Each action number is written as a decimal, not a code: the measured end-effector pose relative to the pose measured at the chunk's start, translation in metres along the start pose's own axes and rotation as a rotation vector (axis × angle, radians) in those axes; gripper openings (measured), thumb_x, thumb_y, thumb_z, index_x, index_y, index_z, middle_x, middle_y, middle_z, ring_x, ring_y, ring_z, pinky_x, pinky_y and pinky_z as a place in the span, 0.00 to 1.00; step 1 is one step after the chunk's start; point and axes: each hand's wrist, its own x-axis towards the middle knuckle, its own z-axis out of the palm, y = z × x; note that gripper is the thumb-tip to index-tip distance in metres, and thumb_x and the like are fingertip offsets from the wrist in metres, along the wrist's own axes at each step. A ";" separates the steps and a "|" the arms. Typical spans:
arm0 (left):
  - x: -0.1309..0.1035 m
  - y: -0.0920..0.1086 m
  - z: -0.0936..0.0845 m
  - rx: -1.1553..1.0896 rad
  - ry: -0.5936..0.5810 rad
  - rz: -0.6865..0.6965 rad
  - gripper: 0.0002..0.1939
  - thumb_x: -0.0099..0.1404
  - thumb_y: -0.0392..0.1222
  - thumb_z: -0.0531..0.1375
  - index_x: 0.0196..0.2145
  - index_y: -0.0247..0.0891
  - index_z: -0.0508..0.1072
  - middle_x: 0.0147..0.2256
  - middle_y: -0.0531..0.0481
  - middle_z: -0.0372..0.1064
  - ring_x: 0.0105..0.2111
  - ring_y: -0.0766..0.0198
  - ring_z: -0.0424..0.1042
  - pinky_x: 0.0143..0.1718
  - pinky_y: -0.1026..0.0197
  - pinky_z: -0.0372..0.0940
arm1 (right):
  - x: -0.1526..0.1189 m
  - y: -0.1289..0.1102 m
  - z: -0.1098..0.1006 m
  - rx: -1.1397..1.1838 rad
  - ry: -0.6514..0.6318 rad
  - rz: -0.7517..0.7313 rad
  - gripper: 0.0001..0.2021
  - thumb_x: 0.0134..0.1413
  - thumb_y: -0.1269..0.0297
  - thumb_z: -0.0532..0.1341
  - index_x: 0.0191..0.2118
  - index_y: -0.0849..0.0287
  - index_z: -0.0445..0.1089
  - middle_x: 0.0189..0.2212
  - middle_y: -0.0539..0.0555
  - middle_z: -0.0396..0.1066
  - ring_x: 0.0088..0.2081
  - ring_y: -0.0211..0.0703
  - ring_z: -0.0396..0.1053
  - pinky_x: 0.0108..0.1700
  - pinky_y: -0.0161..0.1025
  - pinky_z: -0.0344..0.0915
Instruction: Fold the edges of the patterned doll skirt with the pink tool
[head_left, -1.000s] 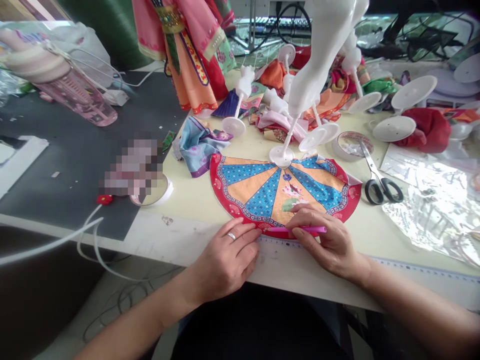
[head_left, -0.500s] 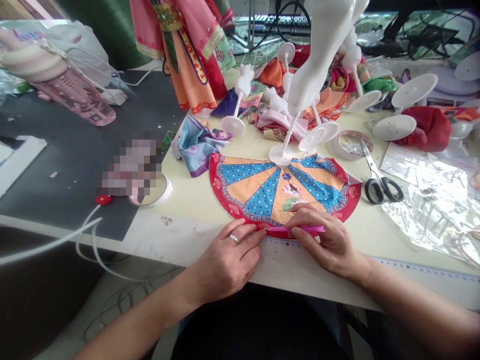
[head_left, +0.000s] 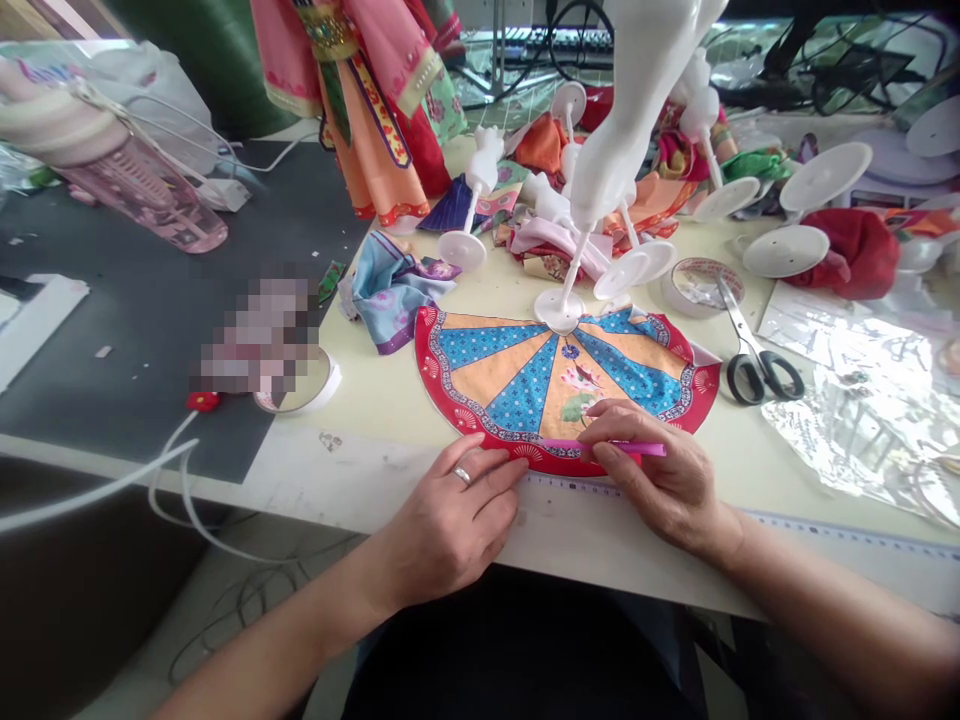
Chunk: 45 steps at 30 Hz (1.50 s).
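A fan-shaped piece of patterned paper (head_left: pixel 540 375), red-rimmed with blue and orange wedges, lies flat on the pale table. My right hand (head_left: pixel 660 480) grips a thin pink stick (head_left: pixel 637 449) lying along the paper's near red edge. My left hand (head_left: pixel 450 520), a ring on one finger, rests palm down at the table's front edge with its fingertips on the paper's near rim. A white doll stand (head_left: pixel 559 310) sits on the paper's far edge.
Scissors (head_left: pixel 754 355) and a tape roll (head_left: pixel 701 285) lie to the right, crinkled clear plastic (head_left: pixel 862 400) beyond them. Several white stands and fabric scraps (head_left: pixel 397 290) crowd the back. A dressed doll (head_left: pixel 367 90) hangs at upper left; a pink bottle (head_left: pixel 112 160) lies on the dark mat.
The pink stick and my right hand have shifted slightly right and onto the paper's red rim. My left hand has barely moved.
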 end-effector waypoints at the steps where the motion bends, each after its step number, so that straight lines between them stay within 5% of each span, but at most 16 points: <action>1: 0.000 0.000 -0.001 -0.003 0.012 0.001 0.08 0.61 0.31 0.56 0.37 0.32 0.73 0.49 0.41 0.71 0.49 0.53 0.68 0.55 0.44 0.60 | 0.000 0.000 0.000 -0.002 0.002 0.002 0.07 0.56 0.74 0.55 0.38 0.55 0.66 0.26 0.50 0.69 0.33 0.42 0.69 0.42 0.47 0.68; 14: 0.003 0.001 0.000 -0.020 -0.021 -0.054 0.08 0.61 0.29 0.56 0.37 0.33 0.73 0.48 0.44 0.72 0.53 0.52 0.65 0.60 0.41 0.52 | -0.003 0.002 0.001 0.007 0.009 0.021 0.08 0.57 0.74 0.55 0.40 0.55 0.67 0.27 0.50 0.69 0.33 0.41 0.68 0.43 0.47 0.68; 19: 0.003 -0.002 -0.007 -0.158 0.100 -0.105 0.07 0.61 0.29 0.56 0.36 0.35 0.72 0.47 0.44 0.72 0.50 0.55 0.67 0.56 0.43 0.58 | -0.002 0.002 0.000 0.022 0.021 0.028 0.09 0.57 0.74 0.55 0.40 0.55 0.67 0.27 0.50 0.69 0.34 0.42 0.68 0.42 0.47 0.67; 23: 0.004 -0.002 -0.010 -0.417 0.214 -0.361 0.06 0.64 0.32 0.55 0.35 0.36 0.72 0.36 0.46 0.74 0.38 0.61 0.71 0.41 0.56 0.68 | -0.003 0.002 0.000 0.047 0.031 0.035 0.09 0.57 0.74 0.55 0.41 0.54 0.67 0.26 0.51 0.69 0.33 0.42 0.67 0.40 0.48 0.67; 29: 0.012 0.004 -0.008 -0.909 0.161 -0.795 0.11 0.68 0.40 0.53 0.38 0.36 0.74 0.31 0.49 0.74 0.33 0.65 0.73 0.34 0.64 0.70 | -0.007 0.004 0.000 0.054 0.056 0.029 0.11 0.56 0.74 0.55 0.43 0.54 0.67 0.28 0.52 0.70 0.34 0.43 0.68 0.42 0.50 0.68; 45: 0.022 0.007 -0.005 -0.949 0.198 -0.826 0.10 0.66 0.39 0.55 0.33 0.35 0.76 0.28 0.50 0.74 0.30 0.67 0.73 0.32 0.67 0.70 | -0.008 0.001 -0.003 0.067 0.091 -0.046 0.14 0.54 0.77 0.56 0.44 0.55 0.67 0.28 0.52 0.69 0.32 0.43 0.68 0.41 0.50 0.67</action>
